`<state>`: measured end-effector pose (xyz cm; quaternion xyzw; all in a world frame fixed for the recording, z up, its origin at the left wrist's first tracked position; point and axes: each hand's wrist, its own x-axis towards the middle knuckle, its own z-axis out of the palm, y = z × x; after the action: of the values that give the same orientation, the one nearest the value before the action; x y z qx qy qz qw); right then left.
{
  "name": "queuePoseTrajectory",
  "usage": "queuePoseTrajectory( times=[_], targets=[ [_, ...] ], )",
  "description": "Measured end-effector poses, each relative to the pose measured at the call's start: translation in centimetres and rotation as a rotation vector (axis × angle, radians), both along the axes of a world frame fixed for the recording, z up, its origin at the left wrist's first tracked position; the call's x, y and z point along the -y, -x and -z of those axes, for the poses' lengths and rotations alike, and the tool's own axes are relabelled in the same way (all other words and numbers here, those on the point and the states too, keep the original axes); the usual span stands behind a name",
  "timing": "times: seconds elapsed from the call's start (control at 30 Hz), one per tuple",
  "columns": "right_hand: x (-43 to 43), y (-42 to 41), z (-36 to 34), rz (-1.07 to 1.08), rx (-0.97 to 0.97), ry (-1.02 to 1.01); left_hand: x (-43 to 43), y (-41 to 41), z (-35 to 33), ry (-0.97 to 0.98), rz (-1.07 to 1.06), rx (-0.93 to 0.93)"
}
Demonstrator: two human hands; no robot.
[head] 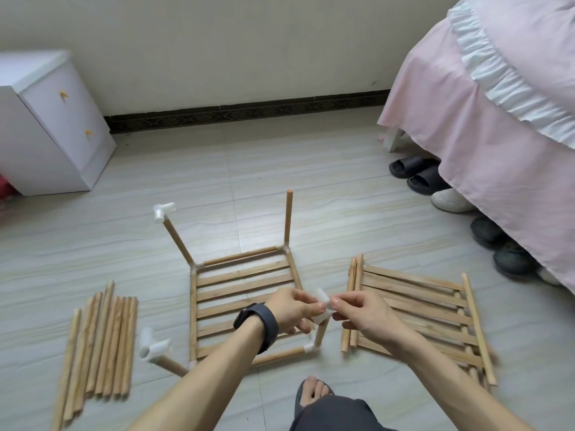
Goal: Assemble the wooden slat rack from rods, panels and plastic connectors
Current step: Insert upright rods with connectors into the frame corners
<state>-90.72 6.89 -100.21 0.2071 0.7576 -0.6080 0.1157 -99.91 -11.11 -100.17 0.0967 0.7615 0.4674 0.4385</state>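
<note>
Both hands (326, 312) pinch a white connector (323, 307) above the slat rack (242, 284).

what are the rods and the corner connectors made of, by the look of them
The rods look like bare, unvarnished wood: pale tan, matte, with faint grain streaks. The corner connectors, such as the one at the far left post, look like moulded plastic: plain white, smooth, slightly glossy, possibly a little translucent.
</note>
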Motion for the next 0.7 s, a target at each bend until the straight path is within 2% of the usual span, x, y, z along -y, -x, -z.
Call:
queuePoseTrajectory(
  times=[0.13,0.23,0.33,0.43,0.6,0.7],
  targets=[
    [0.1,-0.2,0.5,-0.022,-0.009,-0.034,0.3,-0.8,0.4,0.050,-0.036,-0.097],
    [0.0,-0.1,0.9,-0.050,-0.017,-0.129,0.1,-1.1,0.6,-0.006,-0.097,-0.019],
    [0.0,0.0,1.2,-0.051,-0.016,-0.138,0.0,-1.2,0.8,-0.036,-0.105,0.002],
    [0.3,-0.1,1.4,-0.026,-0.049,-0.166,0.1,-1.0,0.5,-0.030,-0.012,-0.077],
    [0.8,-0.9,1.9,0.064,-0.103,-0.150,-0.6,-0.2,-0.6,0.134,0.238,-0.296],
    [1.1,-1.1,2.3,0.100,-0.139,-0.134,-1.0,0.1,-1.1,0.198,0.330,-0.363]
  ],
)
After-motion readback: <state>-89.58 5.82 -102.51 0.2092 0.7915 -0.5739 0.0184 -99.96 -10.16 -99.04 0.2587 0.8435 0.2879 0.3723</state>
